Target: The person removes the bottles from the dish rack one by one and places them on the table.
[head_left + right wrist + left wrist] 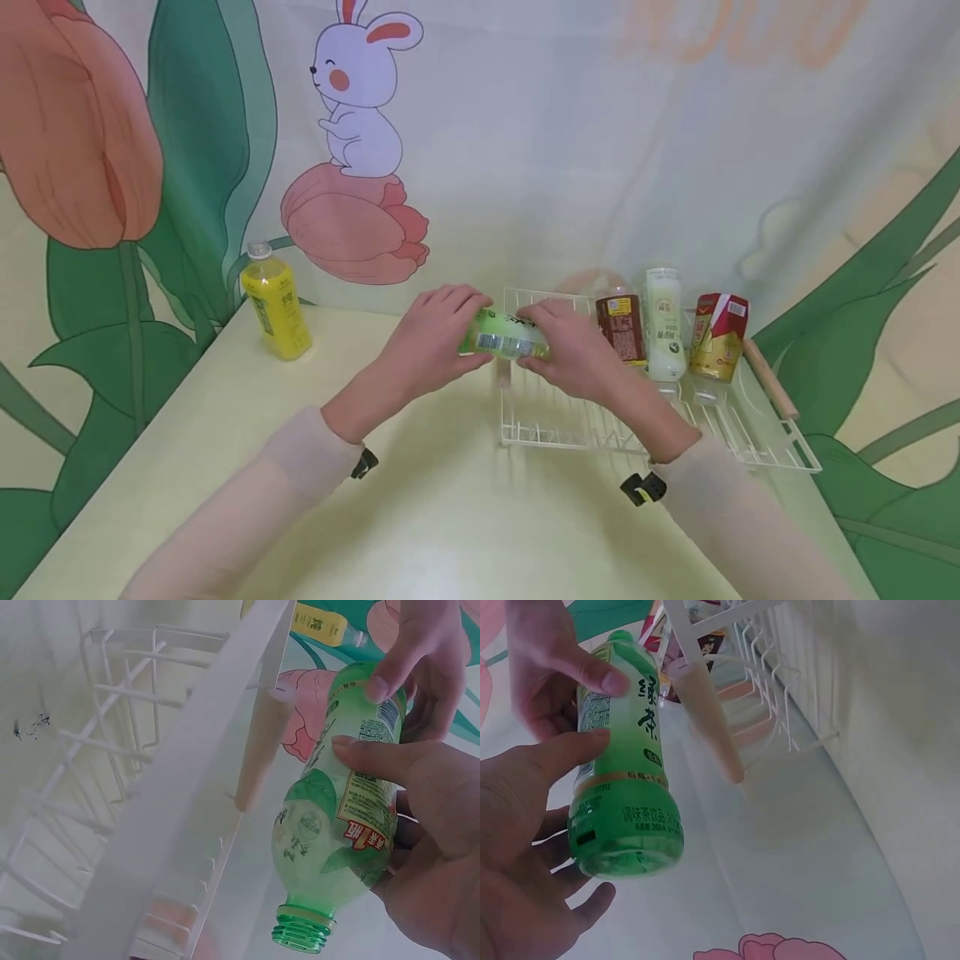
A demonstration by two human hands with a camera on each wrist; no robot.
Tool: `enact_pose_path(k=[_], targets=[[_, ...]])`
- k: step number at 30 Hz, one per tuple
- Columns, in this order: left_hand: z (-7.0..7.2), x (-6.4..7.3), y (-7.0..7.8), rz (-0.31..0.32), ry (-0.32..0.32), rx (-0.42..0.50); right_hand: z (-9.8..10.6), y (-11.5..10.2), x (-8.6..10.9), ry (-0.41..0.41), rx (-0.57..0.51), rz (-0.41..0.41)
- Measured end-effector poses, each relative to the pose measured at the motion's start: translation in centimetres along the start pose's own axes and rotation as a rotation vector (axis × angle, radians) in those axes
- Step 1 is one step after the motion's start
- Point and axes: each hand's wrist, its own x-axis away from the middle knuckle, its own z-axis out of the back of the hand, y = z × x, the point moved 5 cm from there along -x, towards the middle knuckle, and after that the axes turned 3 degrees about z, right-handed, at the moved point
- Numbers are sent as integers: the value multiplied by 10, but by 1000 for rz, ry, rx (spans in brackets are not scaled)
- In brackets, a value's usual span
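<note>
A green tea bottle (506, 335) is held sideways between both hands, beside and partly over the left end of a white wire rack (169, 780). My left hand (435, 342) grips the base end, its thumb on the label and fingers behind. The right hand (573, 354) grips the other half, thumb across the label. In the right wrist view the bottle's threaded neck (304, 928) shows without a cap. The left wrist view shows the clear green bottom (630, 856).
Inside the rack's right half lean a dark-labelled bottle (621, 329), a white bottle (664, 325) and a red-and-gold bottle (716, 342), neck down. The rack has wooden handles (771, 379). A yellow drink bottle (277, 304) stands at the table's back left. A printed curtain (525, 150) hangs behind.
</note>
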Motion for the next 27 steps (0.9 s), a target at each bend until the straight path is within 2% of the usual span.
enact_pose_path(k=[4, 8, 18, 27], targets=[[-7, 3, 6, 3, -35, -41, -4, -7, 2, 6, 28, 41], [-11, 2, 9, -3, -42, -50, -6, -10, 0, 11, 40, 52], [-19, 0, 14, 36, -30, -15, -10, -12, 0, 47, 3, 80], [-18, -2, 14, 71, -45, 29, -9, -9, 1, 22, -13, 99]])
